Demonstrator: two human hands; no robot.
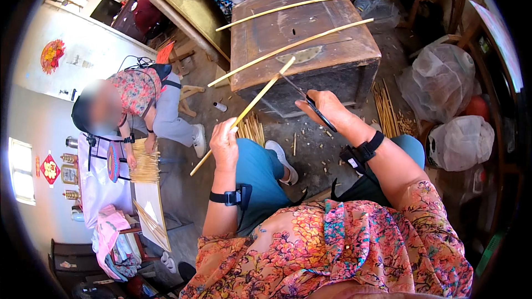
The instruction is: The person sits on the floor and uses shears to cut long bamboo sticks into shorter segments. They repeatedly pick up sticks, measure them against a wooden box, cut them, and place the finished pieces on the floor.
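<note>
My left hand [224,147] is closed around a pale yellow stalk [256,101], which slants up and away to the right. My right hand [328,109] grips scissors with black handles [320,114]. Their blades point toward the stalk's far end; whether they touch it I cannot tell. Beyond my hands stands a worn brown wooden chest [260,37]. Across its top lie two long stalks, a farther one [291,9] and a nearer one [299,43].
Cut stalks stand in a bundle [250,131] before the chest and another bundle [384,108] to its right. Scraps litter the floor. Plastic bags [443,75] sit at right. At left, a seated person [145,91] handles many stalks [145,163] on a table.
</note>
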